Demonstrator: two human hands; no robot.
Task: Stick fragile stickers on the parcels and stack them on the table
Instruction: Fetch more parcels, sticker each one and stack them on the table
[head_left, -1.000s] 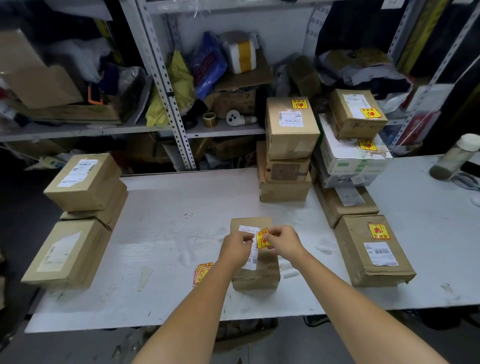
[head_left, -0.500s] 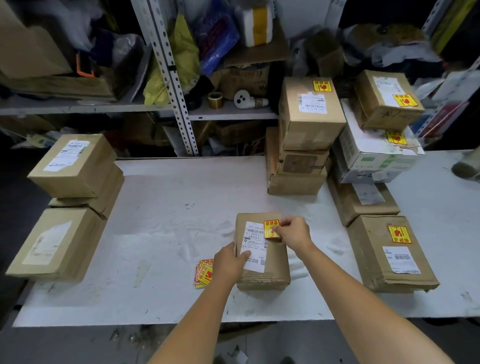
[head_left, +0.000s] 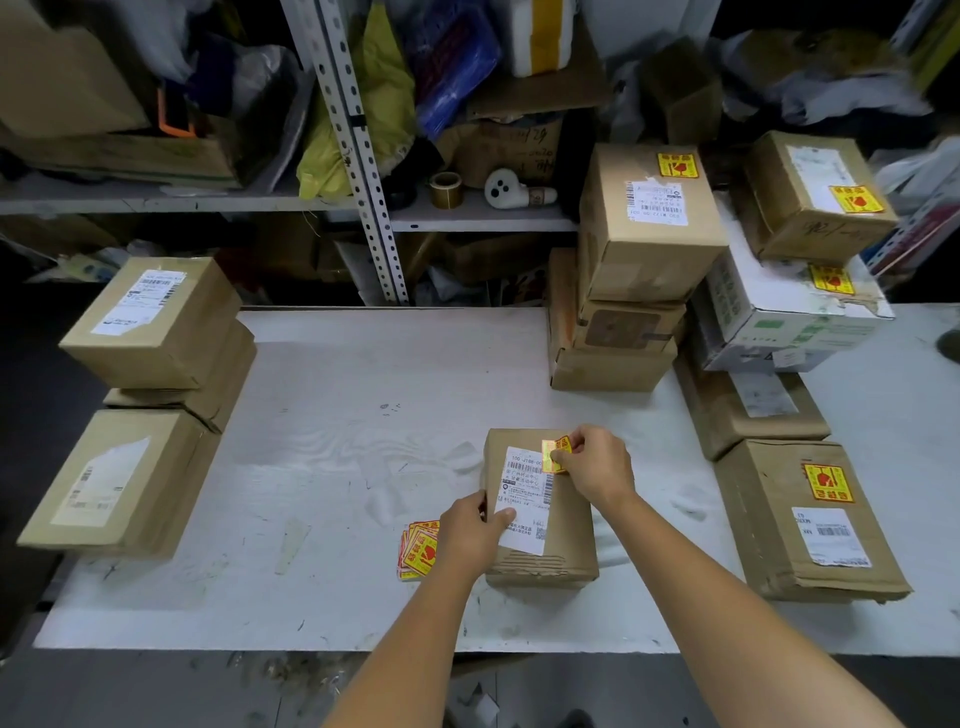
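Both hands (head_left: 597, 467) on one parcel (head_left: 563, 525)

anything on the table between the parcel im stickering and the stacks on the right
Nothing visible. The bare white table lies clear between the small brown cardboard parcel under both hands and the stickered brown box stacks at the right.

Sticker (head_left: 557, 453) — lifted before — now pressed onto parcel (head_left: 566, 525) by right hand (head_left: 597, 465).
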